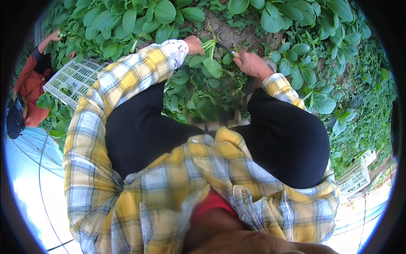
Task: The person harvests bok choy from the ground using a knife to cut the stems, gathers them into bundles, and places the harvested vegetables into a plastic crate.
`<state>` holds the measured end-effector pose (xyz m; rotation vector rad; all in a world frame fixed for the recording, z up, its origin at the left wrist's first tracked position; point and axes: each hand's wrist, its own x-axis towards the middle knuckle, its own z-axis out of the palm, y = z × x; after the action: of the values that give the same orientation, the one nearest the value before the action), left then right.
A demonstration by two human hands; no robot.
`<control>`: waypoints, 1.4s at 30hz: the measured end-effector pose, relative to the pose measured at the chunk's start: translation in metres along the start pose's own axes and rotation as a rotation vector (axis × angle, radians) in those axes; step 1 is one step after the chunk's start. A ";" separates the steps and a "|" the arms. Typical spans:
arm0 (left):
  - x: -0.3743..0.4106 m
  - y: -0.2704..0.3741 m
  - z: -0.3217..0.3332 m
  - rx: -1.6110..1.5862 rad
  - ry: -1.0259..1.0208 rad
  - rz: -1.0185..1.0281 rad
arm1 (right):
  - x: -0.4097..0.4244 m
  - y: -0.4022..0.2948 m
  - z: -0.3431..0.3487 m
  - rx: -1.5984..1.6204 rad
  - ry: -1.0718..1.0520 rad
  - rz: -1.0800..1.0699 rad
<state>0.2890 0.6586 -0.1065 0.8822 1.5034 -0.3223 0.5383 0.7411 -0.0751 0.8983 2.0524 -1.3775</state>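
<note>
My left hand [194, 45] is closed around the pale green stalks of a leafy green plant [213, 67], which looks like bok choy. Its broad leaves hang down towards me, and the stalk base points right. In my right hand [252, 65] is a small knife with a light handle [236, 54] and a metal collar. The dark, slightly curved blade [224, 47] reaches left to the base of the stalks; whether it touches them I cannot tell. Both hands are low over the bed, just beyond my knees.
More leafy greens [165, 12] grow ahead, around bare soil [222, 27]. A white plastic crate [71, 83] lies tilted on plants at left, near a person in orange [33, 85] who is reaching into the greens. Another crate [354, 180] stands behind at right. Low weeds [371, 117] cover the right side.
</note>
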 end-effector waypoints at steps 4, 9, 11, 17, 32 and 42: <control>-0.026 0.011 -0.008 -0.148 0.043 0.016 | -0.003 0.005 -0.004 0.012 0.083 0.063; -0.081 0.049 -0.043 -0.078 0.112 0.349 | -0.003 -0.022 -0.041 0.924 0.295 -0.261; -0.084 0.061 -0.044 -0.077 -0.004 0.472 | 0.007 -0.039 -0.047 1.122 0.120 -0.433; -0.090 0.073 -0.057 -0.665 0.326 0.566 | 0.015 -0.057 -0.068 1.266 0.274 -0.453; -0.065 0.026 -0.080 0.690 0.421 -0.107 | 0.089 -0.069 -0.046 0.070 0.224 -0.292; -0.064 -0.046 -0.075 0.725 0.602 -0.024 | 0.142 -0.094 -0.022 0.033 0.151 -0.212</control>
<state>0.1970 0.6569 -0.0480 1.6385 1.9856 -0.6861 0.3734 0.7712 -0.1127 0.8396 2.3010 -1.4968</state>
